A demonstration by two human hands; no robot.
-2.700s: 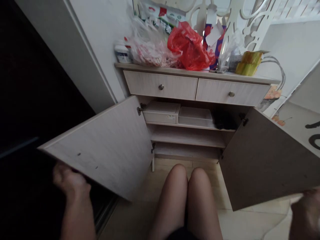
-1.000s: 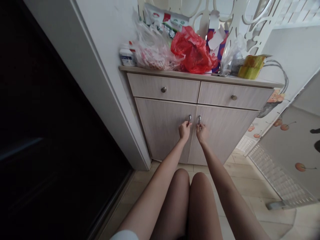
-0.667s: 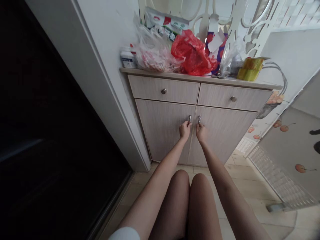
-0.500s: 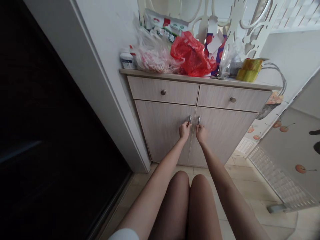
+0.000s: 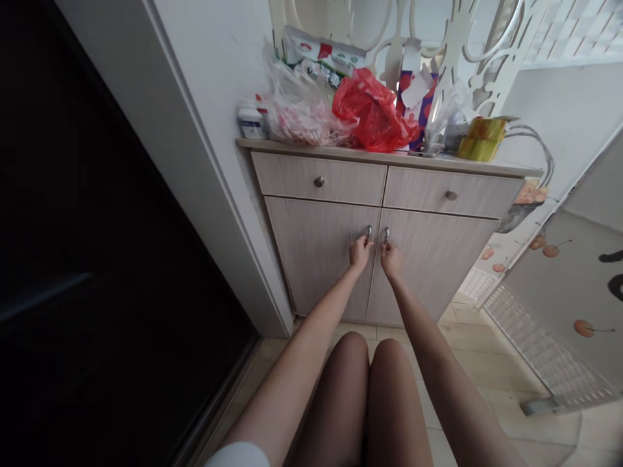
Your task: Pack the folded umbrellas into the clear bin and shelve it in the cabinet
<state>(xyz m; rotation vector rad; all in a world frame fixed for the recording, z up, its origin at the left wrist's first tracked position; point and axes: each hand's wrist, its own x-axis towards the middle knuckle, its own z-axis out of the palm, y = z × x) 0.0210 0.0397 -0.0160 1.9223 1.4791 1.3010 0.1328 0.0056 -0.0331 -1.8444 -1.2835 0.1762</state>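
A pale wood-grain cabinet stands ahead, its left door (image 5: 316, 253) and right door (image 5: 433, 259) both closed. My left hand (image 5: 360, 251) has its fingers closed on the left door's metal handle (image 5: 369, 231). Just beside it, my right hand (image 5: 391, 257) grips the lower part of the right door's handle (image 5: 387, 233). Above the doors are two closed drawers, a left one (image 5: 350, 181) and a right one (image 5: 481, 198), each with a round knob.
On the cabinet top (image 5: 516, 170) lie a red plastic bag (image 5: 372, 113), a clear bag (image 5: 306, 117), a white bottle (image 5: 252, 122), a purple box (image 5: 428, 104) and a yellow package (image 5: 481, 139). A dark doorway is at left, a decorated panel (image 5: 574, 272) at right.
The view has shifted very slightly. Both hands stay on the handles, and the doors have not visibly moved.
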